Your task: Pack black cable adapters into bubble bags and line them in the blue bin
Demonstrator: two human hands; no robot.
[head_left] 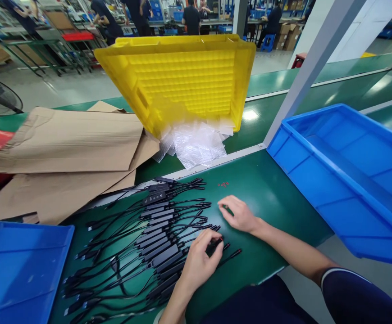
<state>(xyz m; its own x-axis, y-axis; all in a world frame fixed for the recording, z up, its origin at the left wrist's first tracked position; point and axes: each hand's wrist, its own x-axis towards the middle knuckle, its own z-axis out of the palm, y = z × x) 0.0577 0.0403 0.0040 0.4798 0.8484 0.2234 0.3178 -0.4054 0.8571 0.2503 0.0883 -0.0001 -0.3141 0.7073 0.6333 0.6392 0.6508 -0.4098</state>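
Note:
Several black cables with inline control boxes (155, 234) lie side by side on the green table (270, 193). My left hand (199, 261) pinches the plug end of one black cable at the row's right edge. My right hand (238, 213) rests on the table just right of the cable tips, fingers curled down; what is under them is hidden. A few tiny red rings (223, 184) lie on the table beyond my right hand.
A tilted yellow crate (182, 76) leans over a pile of clear plastic bags (196, 144). Flattened brown cardboard (64, 148) lies at left. Blue bins stand at right (344, 171) and lower left (16, 265). A grey post (311, 63) rises behind. People work in the background.

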